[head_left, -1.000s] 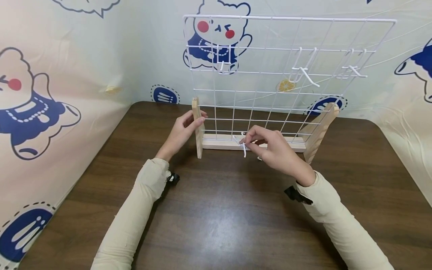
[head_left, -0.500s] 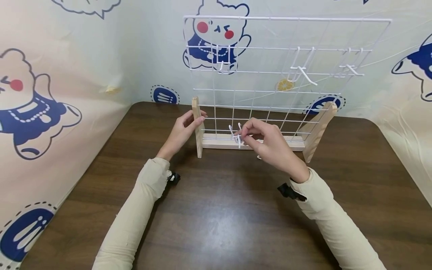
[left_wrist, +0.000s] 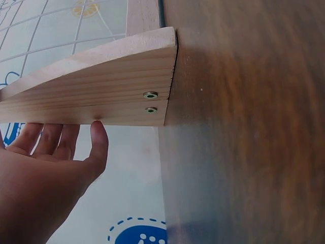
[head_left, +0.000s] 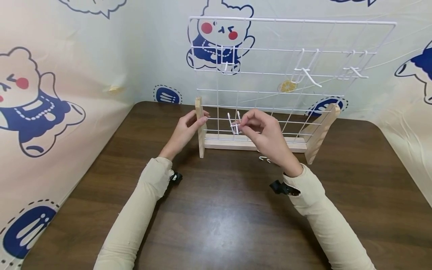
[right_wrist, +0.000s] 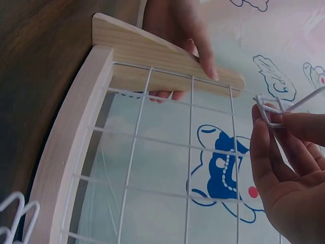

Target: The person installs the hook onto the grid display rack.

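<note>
My right hand (head_left: 266, 133) pinches a white wire hook (head_left: 235, 129) between thumb and fingers. The hook is raised in front of the lower part of a white wire grid panel (head_left: 290, 20), apart from the table. Its two prongs point up; its far side is partly hidden by my fingers in the right wrist view. My left hand (head_left: 185, 131) holds the left wooden leg (head_left: 200, 142) of the panel's stand, thumb on one side and fingers on the other. In the left wrist view its fingertips meet the leg's edge, beside two screws (left_wrist: 151, 95).
Three white hooks hang on the grid's upper rows: a left one (head_left: 227, 67), a middle one (head_left: 305, 71) and a right one (head_left: 353, 70). Below my right hand, a loose hook (head_left: 264, 158) lies on the brown table (head_left: 216, 210), partly hidden. A printed cloth (head_left: 111, 56) surrounds the table.
My right hand has lifted the hook up and slightly left, from near the stand's bottom bar to in front of the lower grid. The left hand stays on the leg.
</note>
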`<state>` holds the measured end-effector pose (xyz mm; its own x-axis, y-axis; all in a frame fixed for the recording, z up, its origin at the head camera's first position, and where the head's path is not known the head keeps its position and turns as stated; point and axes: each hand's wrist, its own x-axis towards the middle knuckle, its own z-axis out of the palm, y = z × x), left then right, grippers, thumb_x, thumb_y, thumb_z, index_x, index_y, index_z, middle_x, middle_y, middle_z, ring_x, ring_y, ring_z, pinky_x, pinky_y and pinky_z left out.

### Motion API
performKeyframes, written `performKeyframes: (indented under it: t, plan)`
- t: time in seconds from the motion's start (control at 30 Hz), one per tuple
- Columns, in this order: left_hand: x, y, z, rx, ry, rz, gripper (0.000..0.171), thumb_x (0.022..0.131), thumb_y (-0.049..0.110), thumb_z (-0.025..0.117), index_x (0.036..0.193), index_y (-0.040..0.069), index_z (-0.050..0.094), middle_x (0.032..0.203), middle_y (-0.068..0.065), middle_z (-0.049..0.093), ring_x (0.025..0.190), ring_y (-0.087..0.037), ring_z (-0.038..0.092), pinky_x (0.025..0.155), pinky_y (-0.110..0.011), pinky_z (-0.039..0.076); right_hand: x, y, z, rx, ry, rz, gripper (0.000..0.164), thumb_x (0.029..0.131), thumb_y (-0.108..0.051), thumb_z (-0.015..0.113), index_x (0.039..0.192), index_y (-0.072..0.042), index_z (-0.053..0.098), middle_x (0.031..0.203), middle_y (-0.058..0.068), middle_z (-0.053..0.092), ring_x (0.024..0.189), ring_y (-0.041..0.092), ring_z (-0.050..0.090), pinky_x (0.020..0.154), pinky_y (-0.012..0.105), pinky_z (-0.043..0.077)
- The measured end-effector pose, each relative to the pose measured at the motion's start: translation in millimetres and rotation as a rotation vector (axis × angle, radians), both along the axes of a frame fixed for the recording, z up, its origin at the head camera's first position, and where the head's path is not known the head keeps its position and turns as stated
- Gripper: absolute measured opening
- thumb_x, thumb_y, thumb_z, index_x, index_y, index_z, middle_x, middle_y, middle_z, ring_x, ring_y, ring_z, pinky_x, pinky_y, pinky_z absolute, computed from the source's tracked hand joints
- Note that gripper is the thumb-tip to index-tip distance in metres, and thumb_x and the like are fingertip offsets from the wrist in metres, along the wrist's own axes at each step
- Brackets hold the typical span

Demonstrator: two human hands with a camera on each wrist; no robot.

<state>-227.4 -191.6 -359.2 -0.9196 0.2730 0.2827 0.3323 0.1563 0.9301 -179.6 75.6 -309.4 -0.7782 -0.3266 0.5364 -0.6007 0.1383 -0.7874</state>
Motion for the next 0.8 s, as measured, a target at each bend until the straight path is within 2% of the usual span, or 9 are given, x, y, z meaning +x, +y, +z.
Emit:
performKeyframes:
  t: [0.13, 0.27, 0.53, 0.8]
  plan:
    - [0.1, -1, -0.6, -0.004, -0.003, 0.006, 0.032, 0.102, 0.023, 0.057, 0.127, 0.004, 0.059, 0.132, -0.020, 0.058, 0.118, -0.022, 0.055, 0.104, -0.050, 0.044, -4.0, -8, -2.0, -0.060, -0.034, 0.013, 0.007, 0.091, 0.006, 0.065, 0.092, 0.004, 0.059, 0.097, 0.015, 0.075, 0.091, 0.026, 0.072, 0.075, 0.036, 0.059]
    - [0.3, -1, 0.0, -0.004, 0.002, 0.007, 0.031, 0.102, 0.023, 0.057, 0.126, 0.004, 0.060, 0.130, -0.020, 0.059, 0.116, -0.022, 0.056, 0.103, -0.050, 0.044, -8.0, -16, -2.9, -0.108, -0.046, -0.006, 0.006, 0.091, 0.008, 0.064, 0.091, 0.006, 0.059, 0.096, 0.017, 0.074, 0.082, 0.028, 0.072, 0.073, 0.040, 0.059]
    - [0.4, 1, 0.6, -0.012, 0.001, 0.007, 0.033, 0.102, 0.023, 0.057, 0.128, 0.003, 0.059, 0.129, -0.018, 0.059, 0.115, -0.022, 0.056, 0.102, -0.049, 0.045, -17.5, -26, -1.5, -0.153, -0.067, -0.049, 0.006, 0.093, 0.006, 0.064, 0.092, 0.005, 0.058, 0.098, 0.018, 0.074, 0.081, 0.028, 0.072, 0.073, 0.034, 0.059]
    - [1.6, 1, 2.3, -0.008, 0.006, 0.004, 0.033, 0.102, 0.021, 0.056, 0.128, 0.001, 0.059, 0.129, -0.018, 0.059, 0.117, -0.026, 0.055, 0.103, -0.048, 0.044, -26.0, -38, -3.8, -0.230, -0.096, -0.004, 0.008, 0.093, 0.008, 0.062, 0.094, 0.011, 0.054, 0.104, 0.023, 0.072, 0.081, 0.037, 0.072, 0.069, 0.040, 0.059]
